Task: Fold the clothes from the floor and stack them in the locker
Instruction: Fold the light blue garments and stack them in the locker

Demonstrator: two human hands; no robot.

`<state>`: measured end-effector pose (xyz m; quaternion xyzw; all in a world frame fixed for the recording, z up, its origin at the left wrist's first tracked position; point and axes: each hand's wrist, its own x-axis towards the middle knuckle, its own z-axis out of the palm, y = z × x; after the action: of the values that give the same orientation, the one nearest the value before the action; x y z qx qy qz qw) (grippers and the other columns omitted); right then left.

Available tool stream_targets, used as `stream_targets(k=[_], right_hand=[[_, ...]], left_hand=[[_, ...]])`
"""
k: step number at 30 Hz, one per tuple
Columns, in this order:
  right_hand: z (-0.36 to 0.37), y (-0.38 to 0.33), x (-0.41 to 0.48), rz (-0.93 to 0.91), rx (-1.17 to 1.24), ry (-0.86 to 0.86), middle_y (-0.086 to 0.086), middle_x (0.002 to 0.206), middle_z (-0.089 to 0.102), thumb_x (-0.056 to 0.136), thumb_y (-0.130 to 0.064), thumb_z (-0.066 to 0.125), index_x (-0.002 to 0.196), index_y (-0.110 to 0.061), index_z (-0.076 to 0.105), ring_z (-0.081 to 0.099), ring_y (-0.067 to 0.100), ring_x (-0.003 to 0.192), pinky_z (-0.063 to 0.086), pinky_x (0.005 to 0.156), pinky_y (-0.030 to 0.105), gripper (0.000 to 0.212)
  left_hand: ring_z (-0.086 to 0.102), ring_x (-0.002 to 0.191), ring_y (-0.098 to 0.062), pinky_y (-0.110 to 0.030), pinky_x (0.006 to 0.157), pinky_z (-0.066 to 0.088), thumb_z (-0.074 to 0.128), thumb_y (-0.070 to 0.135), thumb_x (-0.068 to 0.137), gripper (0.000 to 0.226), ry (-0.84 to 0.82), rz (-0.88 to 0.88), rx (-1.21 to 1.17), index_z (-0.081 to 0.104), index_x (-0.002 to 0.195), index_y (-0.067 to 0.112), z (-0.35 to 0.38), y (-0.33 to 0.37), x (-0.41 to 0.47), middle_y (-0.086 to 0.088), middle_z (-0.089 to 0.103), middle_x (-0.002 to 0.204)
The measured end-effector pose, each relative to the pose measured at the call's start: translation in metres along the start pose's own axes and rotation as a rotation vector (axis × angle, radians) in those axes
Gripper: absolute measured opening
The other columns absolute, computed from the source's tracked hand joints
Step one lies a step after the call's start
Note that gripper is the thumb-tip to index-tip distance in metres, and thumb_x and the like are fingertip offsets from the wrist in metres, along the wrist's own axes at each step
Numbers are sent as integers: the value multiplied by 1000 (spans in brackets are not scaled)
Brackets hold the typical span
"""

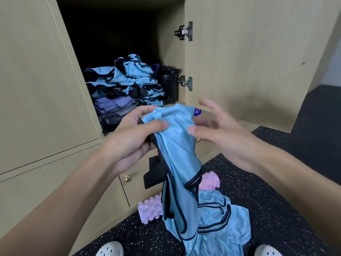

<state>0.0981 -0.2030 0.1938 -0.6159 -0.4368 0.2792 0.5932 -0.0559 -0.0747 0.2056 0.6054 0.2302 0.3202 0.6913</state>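
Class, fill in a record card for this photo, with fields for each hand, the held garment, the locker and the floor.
Left hand: grips the shiny light blue bib with black trim near its top
Right hand: open, fingers spread, beside the bib
Held bib: hangs down unfolded
Beige wooden locker: door open; folded light blue bibs above purple and grey folded clothes; black cylindrical container at their right
Black speckled floor: crumpled light blue garment; pink ridged foam roller
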Motion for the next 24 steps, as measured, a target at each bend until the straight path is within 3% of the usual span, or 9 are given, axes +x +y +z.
stream_targets(k=[2, 4, 7, 10, 12, 16, 19, 22, 24], right_hand=[[6, 6, -5, 80, 13, -196, -1, 118, 71, 69, -27, 84, 148, -41, 27, 67, 11, 108, 47, 98, 32, 98], [14, 11, -6, 86, 15, -274, -2, 121, 70, 72, -19, 85, 144, -29, 38, 67, 13, 110, 52, 98, 36, 86], [25, 11, -3, 31, 78, -93, 1, 120, 69, 75, -8, 83, 131, -21, 50, 69, 18, 106, 55, 95, 44, 66], [29, 8, 0, -69, 135, 116, 1, 115, 69, 80, -7, 79, 130, -23, 47, 72, 18, 99, 59, 88, 43, 61], [27, 7, 1, -116, 119, 155, 0, 114, 70, 88, -11, 72, 131, -25, 45, 71, 18, 99, 58, 88, 44, 52], [22, 5, 3, -99, 40, 192, 3, 115, 69, 97, -17, 61, 131, -29, 42, 71, 19, 97, 58, 88, 47, 41], [18, 4, 3, -74, -7, 243, 4, 107, 71, 92, -20, 68, 139, -38, 30, 73, 19, 90, 58, 86, 45, 63], [14, 6, -2, -53, 87, 48, 6, 112, 71, 79, -20, 80, 143, -50, 26, 73, 17, 96, 59, 85, 35, 89], [15, 6, -6, -63, 56, -105, 6, 121, 68, 70, -17, 84, 137, -52, 33, 70, 17, 104, 56, 90, 33, 91]], left_hand=[[72, 85, -20, -32, 78, 62, 62, -7, 88, 38, -25, -15, -77, 61, 123, 7, -4, 6, 0, -10, 74, 98], [70, 102, -27, -40, 87, 60, 68, -3, 84, 50, -10, -31, -127, 57, 132, 5, -8, 8, 3, -18, 70, 118], [66, 115, -36, -49, 89, 59, 78, 6, 74, 77, 31, -64, -201, 45, 143, 3, -3, 4, 1, -22, 66, 127], [70, 108, -32, -54, 90, 57, 86, 21, 72, 105, -12, -161, -210, 22, 155, 26, 7, -2, -7, -13, 72, 120], [74, 99, -26, -50, 88, 57, 86, 14, 71, 118, -37, -158, -155, 8, 157, 35, 13, -8, -10, -7, 76, 107], [74, 97, -29, -47, 91, 56, 71, -3, 84, 107, -5, -66, -6, 5, 155, 42, 17, -10, -15, -11, 77, 101], [73, 97, -29, -46, 88, 58, 67, -6, 87, 98, 48, -46, -10, 13, 154, 40, 15, -7, -15, -17, 76, 99], [74, 84, -26, -43, 77, 62, 66, -6, 88, 86, 133, -22, -97, 25, 151, 36, 15, -4, -14, -14, 77, 92], [75, 74, -22, -40, 64, 62, 68, -1, 89, 77, 221, -9, -158, 32, 147, 34, 12, -3, -11, -5, 78, 81]])
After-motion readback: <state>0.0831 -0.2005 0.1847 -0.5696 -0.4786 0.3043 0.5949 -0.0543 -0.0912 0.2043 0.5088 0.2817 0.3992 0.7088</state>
